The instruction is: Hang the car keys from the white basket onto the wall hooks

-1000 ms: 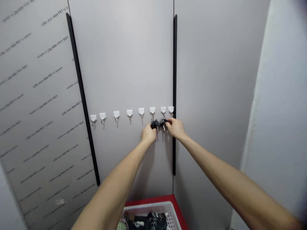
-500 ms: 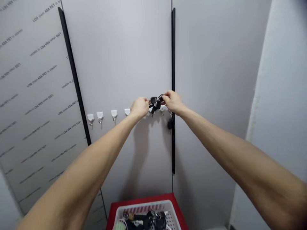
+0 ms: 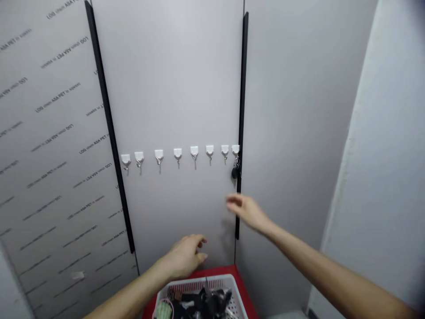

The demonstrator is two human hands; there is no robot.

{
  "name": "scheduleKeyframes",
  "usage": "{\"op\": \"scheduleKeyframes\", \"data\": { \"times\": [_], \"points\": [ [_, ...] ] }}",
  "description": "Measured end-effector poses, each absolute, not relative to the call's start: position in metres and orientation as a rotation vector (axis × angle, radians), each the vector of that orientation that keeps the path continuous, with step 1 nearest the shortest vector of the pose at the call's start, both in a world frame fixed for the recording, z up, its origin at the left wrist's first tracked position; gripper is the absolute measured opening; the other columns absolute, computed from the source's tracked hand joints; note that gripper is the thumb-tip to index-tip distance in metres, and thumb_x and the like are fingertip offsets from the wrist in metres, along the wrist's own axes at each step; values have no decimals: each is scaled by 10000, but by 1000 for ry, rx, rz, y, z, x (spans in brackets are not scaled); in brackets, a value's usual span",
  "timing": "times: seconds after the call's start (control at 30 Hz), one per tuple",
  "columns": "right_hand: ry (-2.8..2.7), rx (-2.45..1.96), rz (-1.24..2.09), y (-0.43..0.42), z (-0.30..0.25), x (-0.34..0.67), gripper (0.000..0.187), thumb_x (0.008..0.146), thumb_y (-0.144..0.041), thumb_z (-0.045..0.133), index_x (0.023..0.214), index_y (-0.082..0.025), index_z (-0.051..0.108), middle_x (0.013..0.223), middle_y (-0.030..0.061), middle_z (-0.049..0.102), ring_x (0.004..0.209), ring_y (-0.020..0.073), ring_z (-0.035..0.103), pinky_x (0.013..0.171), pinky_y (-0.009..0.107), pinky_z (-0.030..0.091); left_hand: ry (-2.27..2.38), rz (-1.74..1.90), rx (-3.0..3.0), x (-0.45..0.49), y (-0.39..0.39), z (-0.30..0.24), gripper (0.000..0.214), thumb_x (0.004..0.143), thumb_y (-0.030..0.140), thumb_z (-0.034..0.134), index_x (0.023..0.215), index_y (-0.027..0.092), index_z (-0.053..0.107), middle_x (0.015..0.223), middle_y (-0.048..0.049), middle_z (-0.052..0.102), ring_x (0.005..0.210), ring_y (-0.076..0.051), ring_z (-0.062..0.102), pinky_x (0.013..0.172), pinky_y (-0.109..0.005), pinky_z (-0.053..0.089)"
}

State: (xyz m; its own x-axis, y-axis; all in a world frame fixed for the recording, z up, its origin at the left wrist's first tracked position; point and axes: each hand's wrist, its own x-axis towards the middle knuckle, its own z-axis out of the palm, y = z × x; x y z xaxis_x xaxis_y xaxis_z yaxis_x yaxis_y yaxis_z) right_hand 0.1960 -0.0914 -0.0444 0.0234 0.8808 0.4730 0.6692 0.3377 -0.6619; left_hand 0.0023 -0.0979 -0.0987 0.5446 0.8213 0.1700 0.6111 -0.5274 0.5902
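Observation:
My left hand (image 3: 188, 254) is open over the back left rim of a white plastic basket (image 3: 229, 280), thumb and fingers apart and nothing in it. Higher and to the right, my right hand (image 3: 246, 211) is also open and slightly blurred, in front of the panel below the hooks. A jumble of black keys and key fobs (image 3: 214, 303) lies in the basket, partly smeared by motion. A green, ribbed item with a pink ring (image 3: 164, 309) is at the basket's left. From the rightmost white hook (image 3: 235, 149) hangs a black key (image 3: 235, 172).
A row of several white hooks (image 3: 177, 153) runs across the light panel. Long black handles (image 3: 243, 88) stand upright along the panel edges. Under the basket is a red surface (image 3: 244, 292). A white wall (image 3: 381, 177) rises at the right.
Both hands have come down from the hooks, and the bunch of black keys they held is out of them. The row of hooks is uncovered.

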Motion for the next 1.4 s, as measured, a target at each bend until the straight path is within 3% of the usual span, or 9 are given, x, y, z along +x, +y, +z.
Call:
{"op": "scheduleKeyframes", "data": {
  "times": [0.13, 0.37, 0.57, 0.77, 0.9, 1.03, 1.13, 1.23, 1.4],
  "points": [
    [-1300, -1567, -209, -54, 7, 219, 323, 628, -328, 412, 884, -159, 514, 824, 61, 567, 721, 150, 514, 631, 254, 376, 1115, 632, 2117, -1, -97, -114, 310, 615, 264, 402, 892, 144, 474, 859, -44, 522, 677, -111, 460, 619, -217, 353],
    [-1261, -1801, -440, -41, 19, 228, 268, 644, -361, 375, 752, -206, 566, 713, 64, 594, 668, 182, 528, 508, 250, 349, 1113, 549, 1897, -13, -103, -179, 255, 578, 200, 433, 822, 143, 484, 768, -11, 522, 645, -103, 450, 570, -196, 341],
    [-1250, -1580, -487, -48, 71, 229, 204, 624, -307, 403, 650, -160, 542, 635, 46, 577, 599, 137, 507, 516, 226, 349, 1138, 603, 1651, -30, -86, -226, 210, 520, 116, 468, 730, 132, 468, 710, -9, 515, 701, -114, 462, 623, -194, 342],
    [-1417, -1244, -86, -72, 82, 206, 113, 642, -230, 411, 611, -147, 481, 599, 17, 542, 532, 74, 472, 523, 199, 366, 1098, 793, 1680, -36, -101, -197, 200, 601, 251, 434, 750, 128, 483, 686, -16, 529, 649, -119, 475, 621, -224, 351],
    [-1643, -1311, 311, -100, 3, 189, 83, 624, -208, 450, 572, -146, 467, 531, -7, 520, 504, 67, 462, 531, 203, 363, 1128, 860, 1595, -49, -107, -182, 246, 623, 272, 418, 813, 121, 461, 587, -2, 526, 575, -111, 485, 599, -228, 363],
    [-1815, -1435, 759, -118, -100, 183, 132, 625, -261, 458, 598, -137, 494, 530, -13, 518, 509, 75, 458, 537, 217, 354, 1170, 1022, 1499, -58, -105, -189, 203, 588, 255, 473, 748, 132, 495, 680, -16, 534, 621, -103, 483, 607, -212, 362],
    [-1807, -1467, 948, -118, -143, 174, 179, 614, -310, 474, 633, -140, 526, 579, -9, 533, 528, 79, 459, 539, 222, 348, 1139, 1101, 1426, -54, -104, -190, 186, 570, 256, 498, 711, 136, 508, 649, -5, 533, 583, -90, 479, 573, -202, 364],
    [-1647, -1335, 1024, -111, -144, 153, 283, 635, -399, 429, 559, -139, 507, 537, -6, 521, 498, 76, 460, 513, 220, 346, 1077, 1157, 1325, -43, -101, -179, 196, 597, 332, 467, 612, 139, 497, 550, 11, 517, 477, -68, 458, 488, -186, 348],
    [-1377, -949, 1294, -95, -111, 108, 505, 676, -548, 200, 366, -164, 307, 307, -51, 318, 287, 43, 298, 354, 201, 249, 919, 1136, 1229, -18, -85, -139, 511, 662, 540, 199, 369, 149, 347, 287, 34, 336, 265, -35, 289, 332, -176, 181]
  ]
}}
